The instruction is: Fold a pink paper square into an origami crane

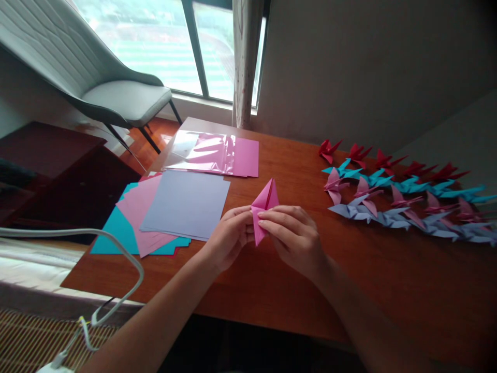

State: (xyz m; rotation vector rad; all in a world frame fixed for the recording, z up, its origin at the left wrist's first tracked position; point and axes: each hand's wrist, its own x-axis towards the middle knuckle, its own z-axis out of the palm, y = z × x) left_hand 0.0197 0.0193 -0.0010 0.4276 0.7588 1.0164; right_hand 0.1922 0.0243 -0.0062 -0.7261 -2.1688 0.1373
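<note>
A pink folded paper (267,198), shaped like a narrow diamond with a split upper point, is held between both hands above the table. My left hand (232,234) is closed on its left edge, the thumb and fingers pinching near the middle. From the right, my right hand (294,233) is closed on the same paper, its fingertips lying across the front of the lower part. The fingers partly hide the paper's middle. Its upper tip points away from me and its lower tip shows below the fingers.
Rows of red, blue, pink and lavender paper cranes (388,218) stand at the right. Loose lavender sheets (186,202) overlap pink and blue sheets (112,235) at the left. Behind lies a plastic packet (205,153) over pink paper. A white cable (132,259) loops by the table's left edge.
</note>
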